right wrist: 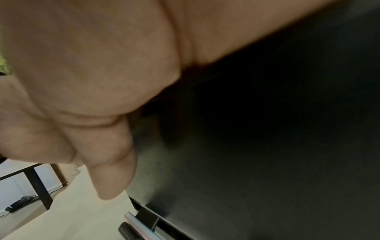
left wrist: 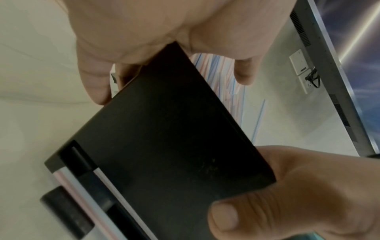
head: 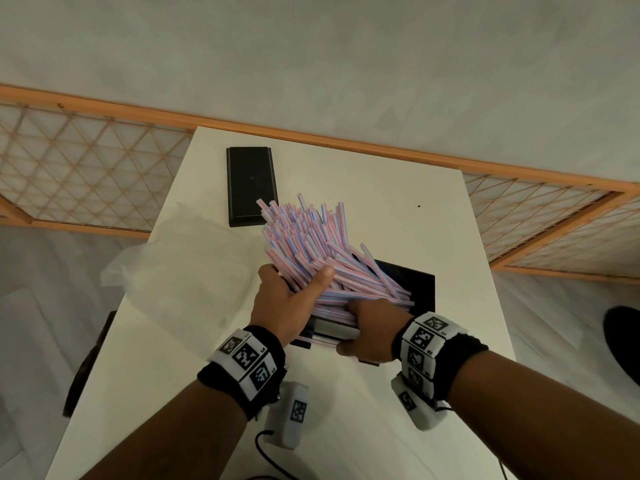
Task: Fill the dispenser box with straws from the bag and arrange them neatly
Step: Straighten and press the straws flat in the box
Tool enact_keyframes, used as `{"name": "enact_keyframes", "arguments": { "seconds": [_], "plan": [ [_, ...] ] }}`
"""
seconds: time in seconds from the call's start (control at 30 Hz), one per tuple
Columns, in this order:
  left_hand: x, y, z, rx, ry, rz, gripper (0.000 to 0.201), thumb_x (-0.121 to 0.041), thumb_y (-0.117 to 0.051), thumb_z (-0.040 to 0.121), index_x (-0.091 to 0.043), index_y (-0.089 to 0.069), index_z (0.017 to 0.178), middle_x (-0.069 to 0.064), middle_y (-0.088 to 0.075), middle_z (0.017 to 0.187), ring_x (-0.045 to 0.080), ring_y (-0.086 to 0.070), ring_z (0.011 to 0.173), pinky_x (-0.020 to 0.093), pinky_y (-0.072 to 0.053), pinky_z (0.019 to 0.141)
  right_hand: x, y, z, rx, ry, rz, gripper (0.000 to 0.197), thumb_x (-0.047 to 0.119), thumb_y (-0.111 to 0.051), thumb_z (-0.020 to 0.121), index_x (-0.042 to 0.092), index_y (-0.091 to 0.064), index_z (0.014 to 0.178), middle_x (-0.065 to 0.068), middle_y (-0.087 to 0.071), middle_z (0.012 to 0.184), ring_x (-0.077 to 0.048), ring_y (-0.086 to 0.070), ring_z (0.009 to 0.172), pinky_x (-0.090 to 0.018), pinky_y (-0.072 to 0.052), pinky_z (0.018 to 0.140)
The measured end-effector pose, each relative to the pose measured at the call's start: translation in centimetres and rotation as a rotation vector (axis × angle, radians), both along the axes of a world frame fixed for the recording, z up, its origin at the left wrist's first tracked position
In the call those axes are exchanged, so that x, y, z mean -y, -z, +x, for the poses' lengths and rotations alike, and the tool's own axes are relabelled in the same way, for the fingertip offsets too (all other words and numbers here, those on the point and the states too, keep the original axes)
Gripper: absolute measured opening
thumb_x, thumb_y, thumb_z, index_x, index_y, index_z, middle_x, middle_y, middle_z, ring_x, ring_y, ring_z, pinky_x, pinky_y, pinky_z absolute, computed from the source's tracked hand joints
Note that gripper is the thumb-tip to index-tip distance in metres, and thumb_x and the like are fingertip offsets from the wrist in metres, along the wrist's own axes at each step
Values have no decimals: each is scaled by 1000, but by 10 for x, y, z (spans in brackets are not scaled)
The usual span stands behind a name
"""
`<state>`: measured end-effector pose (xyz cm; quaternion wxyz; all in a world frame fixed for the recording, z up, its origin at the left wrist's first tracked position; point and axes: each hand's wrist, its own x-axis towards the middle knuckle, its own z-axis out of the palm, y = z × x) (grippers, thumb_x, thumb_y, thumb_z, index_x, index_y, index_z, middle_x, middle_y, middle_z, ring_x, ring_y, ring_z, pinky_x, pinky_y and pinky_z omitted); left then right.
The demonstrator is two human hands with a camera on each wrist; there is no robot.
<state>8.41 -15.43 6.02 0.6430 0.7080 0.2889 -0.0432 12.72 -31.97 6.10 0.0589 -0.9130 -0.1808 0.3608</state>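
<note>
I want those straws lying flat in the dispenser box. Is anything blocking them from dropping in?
Nothing separate blocks them. The straws fan out over the box rim, held up by the left hand while the right hand steadies the box.

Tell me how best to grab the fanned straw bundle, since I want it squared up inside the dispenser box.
Probably grip the straws near their free, splayed upper ends, with both palms closing in from the two sides. Their lower ends already sit in the dispenser box, where the left hand and right hand hold them; only the tops fan out.
</note>
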Motion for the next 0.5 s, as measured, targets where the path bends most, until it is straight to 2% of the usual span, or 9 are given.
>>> {"name": "enact_keyframes", "arguments": {
  "seconds": [0.1, 0.17, 0.23, 0.33, 0.4, 0.5],
  "plan": [
    [0, 1, 1, 15, -4, -1, 75, -59, -76, 75, -15, -41, 124, -14, -59, 112, 7, -60, 101, 29, -46, 84, 2, 2, 1, 10, -30, -12, 43, 58, -69, 70, 26, -63, 98, 7, -70, 85, -16, -67, 79, -35, -58, 78],
    [0, -1, 0, 27, 3, -9, 82, -67, -73, 68, -17, -40, 125, -17, -57, 112, 2, -57, 98, 30, -45, 86, 5, 3, 4, 25, -29, -2, 45, 60, -67, 69, 26, -65, 99, 7, -71, 84, -15, -68, 78, -36, -59, 78],
    [0, -2, -1, 39, -2, -22, 92, -72, -69, 59, -18, -39, 127, -18, -56, 112, 3, -57, 99, 31, -46, 89, 7, 2, 4, 37, -19, 34, 47, 57, -67, 71, 27, -65, 107, 6, -71, 93, -18, -67, 86, -36, -57, 82],
    [3, -4, -2, 45, -23, -44, 97, -73, -68, 55, -17, -39, 128, -13, -58, 115, 13, -60, 104, 34, -50, 93, 2, 1, -2, 22, -30, 128, 44, 45, -71, 79, 29, -60, 118, 4, -68, 108, -20, -64, 99, -31, -52, 86],
    [4, -3, -3, 40, -25, -48, 94, -73, -69, 55, -18, -39, 125, -14, -57, 112, 13, -60, 104, 35, -51, 93, -1, 1, -4, 42, -54, 157, 43, 43, -71, 81, 26, -59, 119, 2, -68, 110, -21, -64, 100, -30, -51, 85],
    [3, 0, -4, 36, -17, -49, 85, -67, -74, 65, -18, -39, 125, -14, -57, 113, 10, -59, 102, 33, -48, 91, 3, -10, -9, 133, -123, 136, 45, 55, -66, 77, 26, -61, 111, 2, -69, 105, -22, -66, 98, -35, -55, 84]
  ]
}}
